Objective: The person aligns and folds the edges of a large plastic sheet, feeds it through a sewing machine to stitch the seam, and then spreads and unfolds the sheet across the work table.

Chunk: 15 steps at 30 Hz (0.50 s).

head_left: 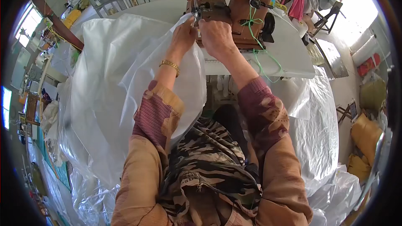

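A person is sitting at a brown sewing machine (234,4) that is standing on a white table (289,54), and both hands are working right at the needle area under the machine's head. The left hand (183,37) is gripping the edge of a large sheet of translucent white plastic fabric (113,71), its fingers bunching the material and holding it up against the machine's foot; a gold bracelet (169,65) is sitting on that wrist. The right hand (215,37) is lying just beside the left, knuckles up, with its fingers curled down over the same edge of the fabric at the front of the machine, though how tightly it is pinching cannot be told from here. The fabric is spilling from the table down over the person's left side and lap, and more of it is piling on the floor to the right. A green thread (255,50) is hanging in loops down the machine's right side, across the table. A pink cloth (298,2) is draping behind the machine.
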### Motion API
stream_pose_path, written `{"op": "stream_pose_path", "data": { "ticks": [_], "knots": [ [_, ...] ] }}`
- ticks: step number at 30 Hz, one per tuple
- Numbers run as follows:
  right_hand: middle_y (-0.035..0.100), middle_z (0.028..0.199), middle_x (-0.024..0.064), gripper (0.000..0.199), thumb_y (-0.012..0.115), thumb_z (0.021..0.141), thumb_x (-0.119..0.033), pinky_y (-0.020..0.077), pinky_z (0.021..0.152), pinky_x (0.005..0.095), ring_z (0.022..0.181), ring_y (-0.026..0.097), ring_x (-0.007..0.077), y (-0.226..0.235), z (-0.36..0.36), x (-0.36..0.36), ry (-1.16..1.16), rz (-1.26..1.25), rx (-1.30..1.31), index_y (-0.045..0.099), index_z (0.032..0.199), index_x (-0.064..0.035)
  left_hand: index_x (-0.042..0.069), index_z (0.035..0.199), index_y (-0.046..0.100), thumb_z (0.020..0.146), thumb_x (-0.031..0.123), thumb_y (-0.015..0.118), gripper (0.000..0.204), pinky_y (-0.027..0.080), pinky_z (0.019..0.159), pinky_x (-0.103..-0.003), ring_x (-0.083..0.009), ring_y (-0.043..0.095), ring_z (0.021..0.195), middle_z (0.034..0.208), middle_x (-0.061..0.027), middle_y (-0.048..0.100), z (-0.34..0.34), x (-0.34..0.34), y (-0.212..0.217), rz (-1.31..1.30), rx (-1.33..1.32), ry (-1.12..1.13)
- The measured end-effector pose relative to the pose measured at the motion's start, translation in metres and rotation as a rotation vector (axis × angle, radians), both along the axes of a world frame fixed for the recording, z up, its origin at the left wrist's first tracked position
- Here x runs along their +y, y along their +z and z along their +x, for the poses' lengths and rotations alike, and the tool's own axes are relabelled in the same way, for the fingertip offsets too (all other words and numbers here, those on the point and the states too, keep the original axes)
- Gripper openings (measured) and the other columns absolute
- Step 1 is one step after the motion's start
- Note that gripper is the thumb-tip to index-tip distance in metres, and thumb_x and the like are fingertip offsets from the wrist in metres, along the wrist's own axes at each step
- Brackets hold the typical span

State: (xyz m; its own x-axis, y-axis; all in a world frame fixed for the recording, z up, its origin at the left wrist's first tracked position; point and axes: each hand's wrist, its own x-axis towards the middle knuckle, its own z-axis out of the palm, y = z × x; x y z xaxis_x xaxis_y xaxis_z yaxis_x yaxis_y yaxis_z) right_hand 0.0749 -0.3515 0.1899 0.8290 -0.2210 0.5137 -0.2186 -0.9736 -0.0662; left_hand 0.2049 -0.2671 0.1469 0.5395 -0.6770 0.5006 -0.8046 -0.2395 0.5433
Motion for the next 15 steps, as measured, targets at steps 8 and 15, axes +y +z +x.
{"op": "stream_pose_path", "data": {
  "ticks": [8, 15],
  "knots": [
    [0.066, 0.069, 0.0149, 0.011, 0.054, 0.084, -0.008, 0.0528, 0.061, 0.0444, 0.071, 0.068, 0.0332, -0.006, -0.007, -0.004, 0.067, -0.143, -0.045, 0.057, 0.092, -0.0011, 0.008, 0.121, 0.046, 0.09, 0.011, 0.053, 0.032, 0.046, 0.072, -0.052, -0.0434, 0.062, 0.082, 0.082, -0.0209, 0.065, -0.019, 0.002, -0.009, -0.237, 0.149, 0.026],
    [0.068, 0.073, 0.015, 0.015, 0.057, 0.082, -0.008, 0.0531, 0.063, 0.0437, 0.075, 0.069, 0.0334, -0.001, -0.006, -0.007, 0.004, -0.016, 0.028, 0.059, 0.096, -0.0018, 0.004, 0.112, 0.047, 0.089, 0.01, 0.057, 0.026, 0.046, 0.07, -0.052, -0.0436, 0.062, 0.08, 0.081, -0.0217, 0.066, -0.05, -0.006, -0.001, -0.161, 0.006, 0.391]
  ]
}}
